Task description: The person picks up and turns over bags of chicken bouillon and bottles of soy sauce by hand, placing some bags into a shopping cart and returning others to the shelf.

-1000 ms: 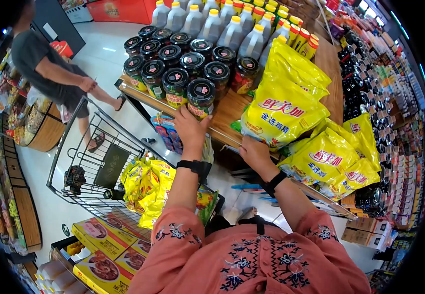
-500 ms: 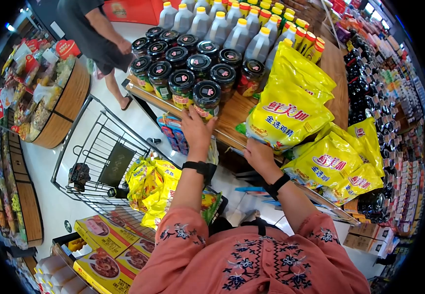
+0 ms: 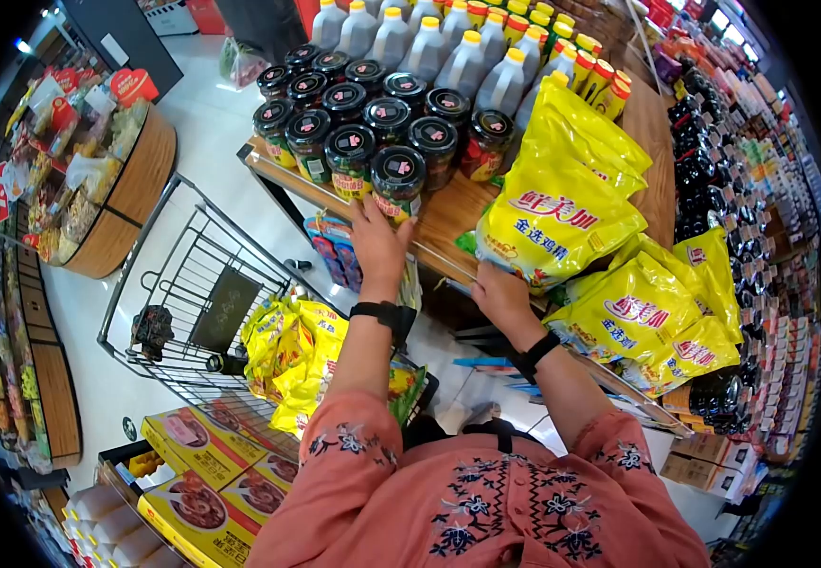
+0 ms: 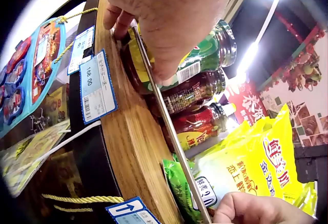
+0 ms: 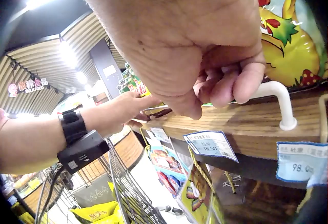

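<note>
My left hand [image 3: 379, 248] is at the front jar [image 3: 398, 173], a dark-lidded glass jar at the table's edge. Its thumb lies against the labelled side of a jar [image 4: 187, 72] in the left wrist view, with the other fingers beside the glass, past the thin rail [image 4: 166, 103]. My right hand [image 3: 502, 301] is lower along the same edge, beside a large yellow bag [image 3: 557, 222]. Its curled fingers [image 5: 241, 83] hold the rail close to its white bent end [image 5: 283, 106]. The bag stands upright behind that hand.
Rows of similar jars [image 3: 344, 97] and grey jugs [image 3: 463, 64] stand behind. More yellow bags [image 3: 633, 308] lean at the right. A shopping cart [image 3: 166, 275] with yellow bags stands at the left, near boxed goods [image 3: 183, 473]. Price tags [image 5: 210, 145] line the table edge.
The passer-by at upper left has walked behind the jars and is mostly out of view. The head view has shifted slightly. Both hands keep their places at the jar and the rail.
</note>
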A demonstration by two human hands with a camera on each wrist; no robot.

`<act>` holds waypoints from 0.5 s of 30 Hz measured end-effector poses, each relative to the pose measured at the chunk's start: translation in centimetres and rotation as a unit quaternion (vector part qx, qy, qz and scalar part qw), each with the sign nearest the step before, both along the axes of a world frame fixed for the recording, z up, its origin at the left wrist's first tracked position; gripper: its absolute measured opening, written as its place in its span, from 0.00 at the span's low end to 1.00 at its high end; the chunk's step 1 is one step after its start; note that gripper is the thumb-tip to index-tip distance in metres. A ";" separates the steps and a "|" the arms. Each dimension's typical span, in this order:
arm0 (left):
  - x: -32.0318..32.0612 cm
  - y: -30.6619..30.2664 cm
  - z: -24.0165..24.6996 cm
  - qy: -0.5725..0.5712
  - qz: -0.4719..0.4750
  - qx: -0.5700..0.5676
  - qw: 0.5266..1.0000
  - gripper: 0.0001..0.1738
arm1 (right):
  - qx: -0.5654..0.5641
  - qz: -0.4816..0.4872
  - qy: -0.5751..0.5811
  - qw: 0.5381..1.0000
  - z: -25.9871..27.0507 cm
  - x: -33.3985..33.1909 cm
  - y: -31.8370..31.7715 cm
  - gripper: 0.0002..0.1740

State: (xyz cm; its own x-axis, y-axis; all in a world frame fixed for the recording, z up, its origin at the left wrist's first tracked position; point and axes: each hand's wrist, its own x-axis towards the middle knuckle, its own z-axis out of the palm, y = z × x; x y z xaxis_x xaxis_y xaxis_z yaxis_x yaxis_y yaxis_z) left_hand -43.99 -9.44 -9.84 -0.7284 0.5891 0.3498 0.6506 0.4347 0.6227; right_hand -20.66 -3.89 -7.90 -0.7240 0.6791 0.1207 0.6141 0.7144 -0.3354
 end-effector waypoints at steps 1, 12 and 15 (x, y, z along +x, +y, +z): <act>0.0 0.0 0.0 0.003 0.001 0.002 1.000 0.52 | -0.001 0.001 0.004 1.000 0.1 0.0 -0.1 0.11; -0.5 1.4 -1.5 0.062 0.060 0.021 0.996 0.52 | -0.057 0.026 -0.046 0.997 1.1 -0.1 0.9 0.12; -0.5 1.8 -0.9 0.045 0.070 0.009 0.996 0.51 | -0.070 0.039 -0.039 0.996 1.1 0.0 1.2 0.11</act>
State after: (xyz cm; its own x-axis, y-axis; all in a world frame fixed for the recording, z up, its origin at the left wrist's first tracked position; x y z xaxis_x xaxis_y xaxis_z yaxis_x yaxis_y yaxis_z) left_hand -44.45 -7.67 -10.71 -0.7680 0.4767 0.4277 0.6383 0.5140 0.5730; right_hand -20.68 -2.74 -6.83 -0.7781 0.6275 -0.0297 0.5871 0.7096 -0.3895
